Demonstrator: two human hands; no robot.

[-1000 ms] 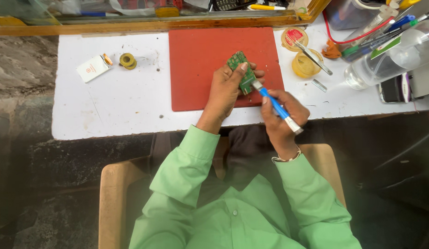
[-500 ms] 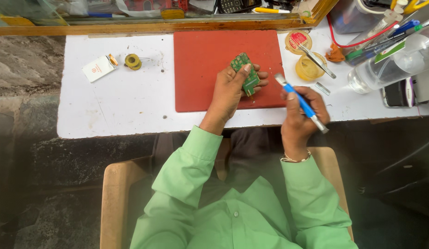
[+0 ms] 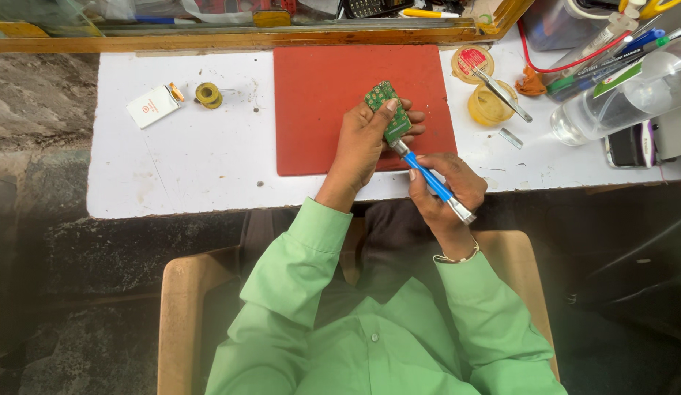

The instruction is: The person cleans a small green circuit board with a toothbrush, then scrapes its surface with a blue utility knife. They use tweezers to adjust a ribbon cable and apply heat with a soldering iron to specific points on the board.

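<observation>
My left hand (image 3: 361, 143) grips a small green circuit board (image 3: 386, 110) above the red work mat (image 3: 318, 95). In my right hand (image 3: 446, 186) is a blue-handled tool (image 3: 427, 177) with a metal end. Its tip rests against the lower edge of the board. Both hands hover over the mat's front right corner, near the table's front edge. Green sleeves cover both of my arms.
A white table (image 3: 187, 161) carries a solder spool (image 3: 207, 94) and a small white card (image 3: 154, 106) at left. At right sit two round yellow tins (image 3: 490, 104), tweezers (image 3: 501, 92), a clear plastic bottle (image 3: 618, 99), pens and a dark device (image 3: 631, 145).
My right hand has swung the blue tool back in from the right, and its tip now meets the board again. The left hand kept hold of the board.
</observation>
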